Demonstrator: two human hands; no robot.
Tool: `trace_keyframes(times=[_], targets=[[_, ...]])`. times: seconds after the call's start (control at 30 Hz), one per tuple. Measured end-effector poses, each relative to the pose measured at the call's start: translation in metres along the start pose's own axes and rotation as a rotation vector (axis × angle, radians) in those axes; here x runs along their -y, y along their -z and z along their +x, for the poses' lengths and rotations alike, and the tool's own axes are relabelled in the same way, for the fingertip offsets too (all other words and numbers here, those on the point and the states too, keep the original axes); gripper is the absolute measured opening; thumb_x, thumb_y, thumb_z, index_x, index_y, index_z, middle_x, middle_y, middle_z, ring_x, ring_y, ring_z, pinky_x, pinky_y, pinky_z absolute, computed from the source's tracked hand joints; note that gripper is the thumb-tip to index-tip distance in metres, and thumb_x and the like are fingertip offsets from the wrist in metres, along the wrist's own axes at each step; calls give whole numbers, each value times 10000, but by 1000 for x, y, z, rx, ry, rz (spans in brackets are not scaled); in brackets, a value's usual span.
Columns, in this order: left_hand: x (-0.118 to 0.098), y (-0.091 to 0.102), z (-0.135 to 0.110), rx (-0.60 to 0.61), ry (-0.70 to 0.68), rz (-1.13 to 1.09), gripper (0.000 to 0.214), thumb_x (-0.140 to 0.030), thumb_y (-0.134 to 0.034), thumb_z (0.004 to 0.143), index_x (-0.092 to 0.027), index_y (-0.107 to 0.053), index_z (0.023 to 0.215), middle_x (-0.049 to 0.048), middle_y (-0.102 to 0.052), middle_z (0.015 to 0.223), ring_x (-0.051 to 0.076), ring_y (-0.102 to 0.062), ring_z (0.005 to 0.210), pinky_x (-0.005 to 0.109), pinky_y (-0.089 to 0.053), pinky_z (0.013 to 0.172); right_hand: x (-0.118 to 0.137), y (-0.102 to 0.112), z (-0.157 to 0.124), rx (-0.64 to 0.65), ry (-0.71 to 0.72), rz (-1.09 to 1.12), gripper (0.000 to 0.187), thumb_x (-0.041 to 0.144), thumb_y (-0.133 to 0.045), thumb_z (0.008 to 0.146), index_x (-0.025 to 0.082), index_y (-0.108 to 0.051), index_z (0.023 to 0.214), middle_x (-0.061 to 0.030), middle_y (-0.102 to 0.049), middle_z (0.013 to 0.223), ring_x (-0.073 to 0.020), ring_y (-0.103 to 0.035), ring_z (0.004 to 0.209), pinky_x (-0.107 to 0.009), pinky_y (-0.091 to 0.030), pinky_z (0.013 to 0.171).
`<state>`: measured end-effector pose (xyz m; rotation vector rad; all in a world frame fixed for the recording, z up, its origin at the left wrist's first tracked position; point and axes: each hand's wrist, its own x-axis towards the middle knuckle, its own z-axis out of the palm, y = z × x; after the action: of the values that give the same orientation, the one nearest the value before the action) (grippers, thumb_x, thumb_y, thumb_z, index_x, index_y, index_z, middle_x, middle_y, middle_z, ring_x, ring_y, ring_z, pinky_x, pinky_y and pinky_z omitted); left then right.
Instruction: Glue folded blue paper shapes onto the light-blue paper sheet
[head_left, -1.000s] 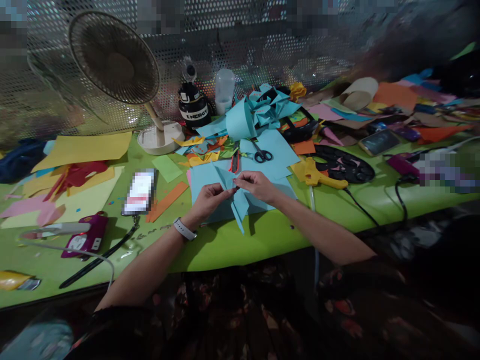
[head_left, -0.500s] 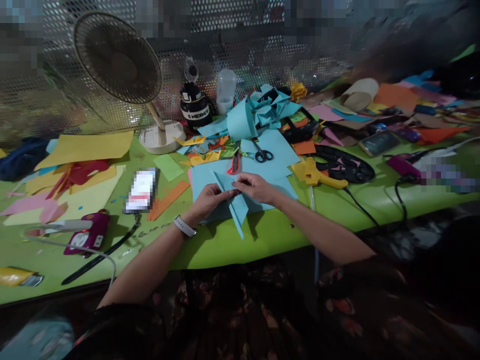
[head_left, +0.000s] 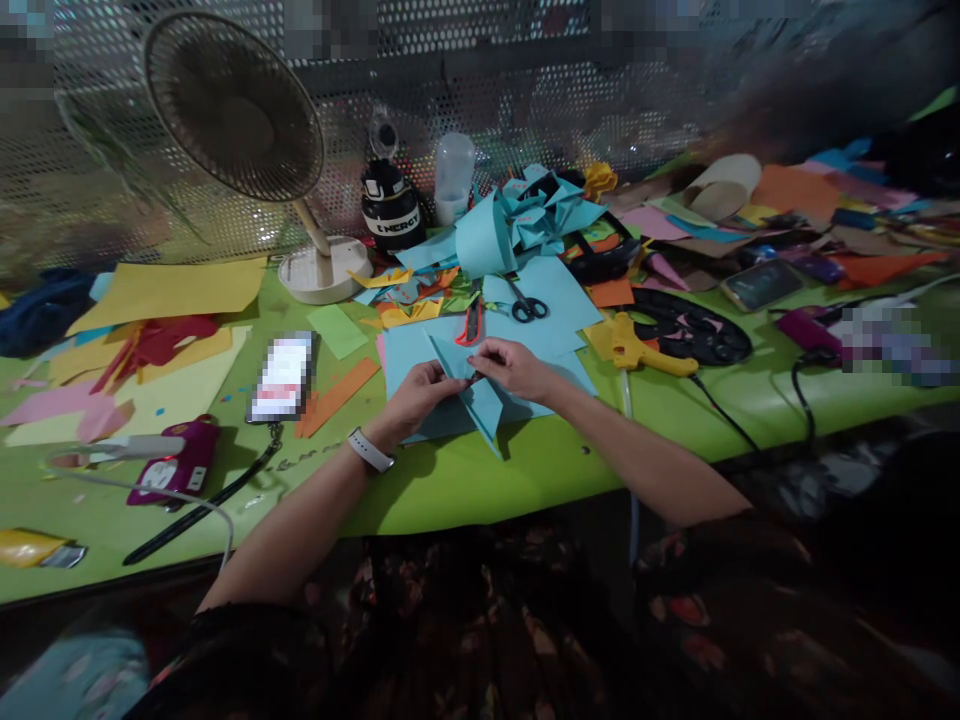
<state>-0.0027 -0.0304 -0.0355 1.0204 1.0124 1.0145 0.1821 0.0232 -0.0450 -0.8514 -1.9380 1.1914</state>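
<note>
A folded light-blue paper piece (head_left: 480,400) with a pointed tip hangs over the front of the green table (head_left: 465,480). My left hand (head_left: 416,395), with a white watch on its wrist, pinches the paper from the left. My right hand (head_left: 514,365) pinches it from the right, fingertips almost meeting those of the left. Flat light-blue sheets (head_left: 409,355) lie beneath both hands.
Black scissors (head_left: 525,308), a yellow glue gun (head_left: 645,352), a heap of blue paper shapes (head_left: 525,220), a phone (head_left: 283,377), a fan (head_left: 240,110), a black can (head_left: 390,205), a plastic cup (head_left: 454,178), a maroon device (head_left: 176,465) with cables, and coloured paper scraps (head_left: 172,290) crowd the table.
The hanging point of the blue paper is shorter and sits closer to the table. Both hands shifted slightly, still pinching it.
</note>
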Motion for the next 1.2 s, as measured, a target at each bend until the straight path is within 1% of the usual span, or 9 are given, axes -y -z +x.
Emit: trace_keyframes(times=[0.13, 0.33, 0.43, 0.53, 0.7, 0.8, 0.87, 0.97, 1.2], targets=[[-4, -3, -2, -2, 15, -65, 434, -221, -875, 570, -128, -670, 942, 47, -755, 811, 161, -690, 700, 275, -528, 717, 3, 0, -1, 14, -30, 36, 389, 561, -584, 828, 184, -547, 742, 9, -547, 687, -130, -503, 664, -271, -399, 638], [-10, -5, -5, 33, 56, -75, 463, -185, -841, 600, -138, -626, 1007, 20, -729, 701, 180, -697, 665, 294, -547, 693, 7, -2, -3, 19, -86, 120, 397, 578, -594, 815, 191, -524, 756, 5, -574, 688, -131, -553, 629, -268, -423, 606], [-8, -3, -4, 4, 76, -104, 425, -173, -811, 605, -140, -636, 991, 12, -724, 726, 147, -676, 632, 262, -544, 655, 7, -1, -2, 14, -57, 84, 388, 567, -587, 827, 188, -538, 760, 3, -576, 703, -132, -538, 647, -278, -426, 633], [-6, 0, -2, -27, 128, -157, 350, -201, -774, 614, -146, -645, 935, -8, -701, 710, 127, -658, 604, 261, -554, 651, 6, 3, -1, -54, -31, 30, 390, 570, -584, 836, 193, -545, 743, 10, -562, 690, -130, -500, 657, -278, -413, 646], [-5, 3, -2, -48, 129, -114, 409, -237, -835, 578, -159, -620, 917, 4, -721, 720, 132, -664, 614, 271, -554, 665, 10, 6, 0, -159, -98, 94, 458, 644, -606, 797, 195, -552, 724, 7, -562, 684, -125, -500, 639, -274, -409, 632], [-7, 4, -2, -66, 70, -110, 419, -275, -851, 590, -163, -617, 919, -1, -722, 746, 119, -659, 644, 249, -545, 664, 13, 6, -2, -110, -153, 154, 485, 668, -559, 819, 193, -554, 725, 8, -550, 689, -121, -499, 636, -269, -407, 616], [-8, 5, -1, -73, 51, -112, 428, -292, -864, 589, -158, -617, 912, 5, -721, 771, 120, -661, 678, 257, -552, 692, 14, 5, -3, -87, -140, 108, 449, 631, -635, 782, 192, -555, 729, 23, -519, 672, -112, -460, 622, -261, -376, 590], [-8, 7, 0, -66, 36, -116, 434, -322, -883, 579, -150, -619, 878, 8, -710, 777, 128, -660, 710, 289, -566, 733, 11, 2, -4, -129, -83, 19, 398, 544, -734, 717, 186, -560, 733, 35, -505, 668, -103, -420, 621, -256, -349, 582], [-5, 7, 0, -34, 50, -46, 374, -396, -867, 619, -148, -595, 687, -32, -599, 635, 86, -579, 598, 252, -548, 679, 7, -6, -4, -164, -81, 98, 409, 560, -726, 714, 181, -577, 757, 22, -548, 693, -105, -464, 621, -258, -395, 586]])
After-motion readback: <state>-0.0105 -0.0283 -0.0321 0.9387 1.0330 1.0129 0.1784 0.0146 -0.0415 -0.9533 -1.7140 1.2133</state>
